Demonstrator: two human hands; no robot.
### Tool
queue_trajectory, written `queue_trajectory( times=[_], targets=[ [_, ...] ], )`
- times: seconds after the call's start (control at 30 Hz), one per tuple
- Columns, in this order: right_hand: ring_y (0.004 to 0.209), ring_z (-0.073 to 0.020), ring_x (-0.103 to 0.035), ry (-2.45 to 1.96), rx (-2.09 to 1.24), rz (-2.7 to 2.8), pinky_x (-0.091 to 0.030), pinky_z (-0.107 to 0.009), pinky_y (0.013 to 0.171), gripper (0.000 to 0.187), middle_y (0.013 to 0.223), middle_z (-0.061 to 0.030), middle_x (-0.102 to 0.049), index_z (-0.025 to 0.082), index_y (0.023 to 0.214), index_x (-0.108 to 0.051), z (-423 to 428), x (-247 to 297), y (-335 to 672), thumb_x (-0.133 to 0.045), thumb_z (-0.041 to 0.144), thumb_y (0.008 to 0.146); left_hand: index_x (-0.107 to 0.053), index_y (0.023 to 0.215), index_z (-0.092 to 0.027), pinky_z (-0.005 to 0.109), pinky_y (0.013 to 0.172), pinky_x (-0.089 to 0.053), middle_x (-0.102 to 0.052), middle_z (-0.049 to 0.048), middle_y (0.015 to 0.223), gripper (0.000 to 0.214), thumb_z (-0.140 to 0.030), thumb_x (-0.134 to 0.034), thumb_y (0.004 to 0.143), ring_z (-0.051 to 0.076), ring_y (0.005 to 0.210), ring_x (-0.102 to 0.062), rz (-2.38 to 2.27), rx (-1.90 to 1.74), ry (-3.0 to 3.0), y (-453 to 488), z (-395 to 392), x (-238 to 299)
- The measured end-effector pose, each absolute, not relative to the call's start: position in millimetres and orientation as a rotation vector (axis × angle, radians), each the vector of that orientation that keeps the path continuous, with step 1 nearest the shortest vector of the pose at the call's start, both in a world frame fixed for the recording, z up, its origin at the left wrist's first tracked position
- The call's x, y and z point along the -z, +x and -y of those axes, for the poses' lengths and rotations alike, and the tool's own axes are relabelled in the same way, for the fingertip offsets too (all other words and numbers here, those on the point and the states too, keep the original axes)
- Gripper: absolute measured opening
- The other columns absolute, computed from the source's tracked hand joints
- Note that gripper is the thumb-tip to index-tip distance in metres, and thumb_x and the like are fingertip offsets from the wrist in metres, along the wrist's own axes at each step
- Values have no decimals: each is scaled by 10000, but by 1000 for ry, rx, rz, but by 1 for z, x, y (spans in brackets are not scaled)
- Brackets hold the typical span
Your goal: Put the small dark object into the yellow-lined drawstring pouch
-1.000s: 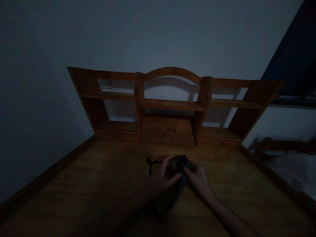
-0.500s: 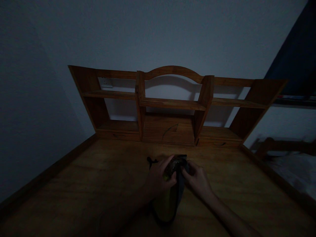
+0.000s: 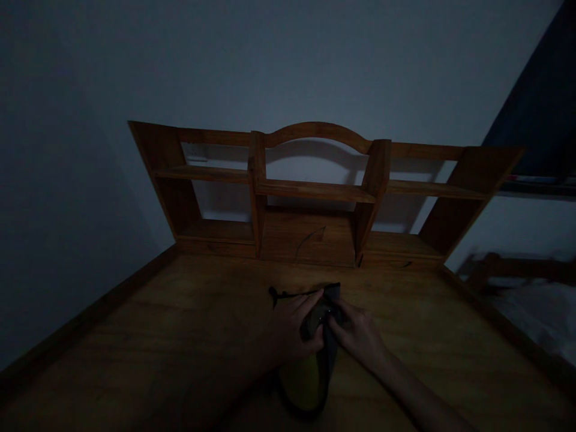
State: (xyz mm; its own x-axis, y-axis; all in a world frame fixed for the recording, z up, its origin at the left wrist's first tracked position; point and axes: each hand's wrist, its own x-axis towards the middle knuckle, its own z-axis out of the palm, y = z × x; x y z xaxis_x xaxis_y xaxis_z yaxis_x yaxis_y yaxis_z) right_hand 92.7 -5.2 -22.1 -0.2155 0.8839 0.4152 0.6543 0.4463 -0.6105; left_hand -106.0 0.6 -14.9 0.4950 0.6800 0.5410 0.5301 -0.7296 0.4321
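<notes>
Light is poor. A dark-rimmed item (image 3: pixel 302 385) with a yellow-green face lies on the tabletop (image 3: pixel 202 318), before the wooden shelf unit (image 3: pixel 315 191). Both hands are at its far end: the left hand (image 3: pixel 290 329) curls round a dark glossy part (image 3: pixel 316 320); the right hand (image 3: pixel 360 333) pinches the right edge — which layer cannot be told. A black cord (image 3: pixel 273 295) extends leftward.
</notes>
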Motion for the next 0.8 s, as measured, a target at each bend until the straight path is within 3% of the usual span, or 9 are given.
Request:
queue_trajectory(
  times=[0.33, 0.53, 0.67, 0.8],
  targets=[
    [694, -199, -677, -1362, -553, 1747, -500, -256, 608, 248, 832, -53, -726, 159, 995, -669, 3, 19, 90, -516, 302, 862, -306, 1395, -221, 404, 952, -466, -551, 93, 1281, 660, -332, -576, 803, 248, 1128, -557, -1111, -1112, 2337, -101, 0, 7],
    [731, -228, -670, -1363, -685, 1555, -502, -260, 591, 308, 813, -71, -716, 125, 915, -658, -4, 23, 95, -505, 388, 872, -274, 1404, -221, 347, 892, -513, -562, 90, 1269, 643, -354, -556, 841, 223, 1103, -584, -1075, -1055, 2146, -94, 5, 4],
    [758, -230, -672, -1315, -734, 1554, -509, -264, 614, 291, 847, -74, -720, 125, 939, -659, -5, 24, 93, -517, 366, 860, -306, 1391, -220, 372, 973, -470, -543, 89, 1303, 593, -342, -532, 857, 228, 1176, -540, -1084, -1098, 2150, -95, 1, 11],
    [745, -214, -673, -1356, -641, 1619, -513, -272, 640, 266, 870, -67, -725, 147, 976, -667, -2, 22, 91, -539, 340, 845, -364, 1357, -224, 370, 953, -484, -580, 76, 1251, 577, -289, -558, 817, 221, 1112, -579, -1117, -1148, 2210, -97, -4, 20]
  ],
)
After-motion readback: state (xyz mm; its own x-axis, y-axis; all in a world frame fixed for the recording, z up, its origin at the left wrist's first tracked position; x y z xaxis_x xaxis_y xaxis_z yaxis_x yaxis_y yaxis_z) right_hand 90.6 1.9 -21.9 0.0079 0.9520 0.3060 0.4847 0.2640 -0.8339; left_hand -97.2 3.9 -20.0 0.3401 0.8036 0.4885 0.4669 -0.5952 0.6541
